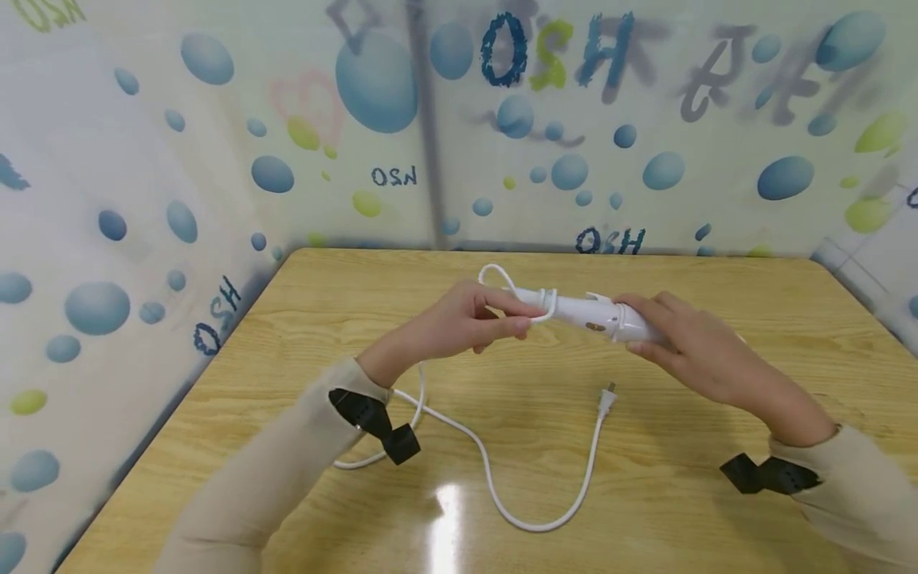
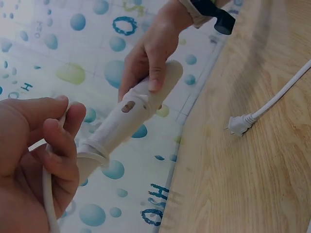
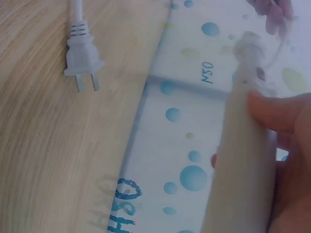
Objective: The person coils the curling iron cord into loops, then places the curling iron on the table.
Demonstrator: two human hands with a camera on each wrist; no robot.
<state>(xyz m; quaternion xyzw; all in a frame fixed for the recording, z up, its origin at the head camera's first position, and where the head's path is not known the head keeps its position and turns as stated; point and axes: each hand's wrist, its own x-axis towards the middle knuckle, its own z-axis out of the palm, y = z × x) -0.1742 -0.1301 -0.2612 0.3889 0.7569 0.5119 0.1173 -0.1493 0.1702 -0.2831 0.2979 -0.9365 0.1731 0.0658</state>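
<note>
A white, tube-shaped hair iron [image 1: 577, 313] with a small oval window and a little raised tab is held above the table. My right hand [image 1: 706, 347] grips its thicker end, thumb on the near side. Around the narrower end, the white power cord [image 1: 551, 303] is wound in a few turns. My left hand [image 1: 473, 319] pinches the cord between thumb and fingers beside those turns; in the left wrist view the cord [image 2: 47, 194] also runs down across the palm. A small loop of cord rises above the left hand. The two-pin plug [image 1: 606, 401] lies on the table.
The wooden table [image 1: 344, 311] spans the space below both hands. Slack cord [image 1: 488, 470] curves over its near part, partly under the left forearm. Behind and left of the table stands a patterned wall [image 1: 459, 143] with blue and green drops.
</note>
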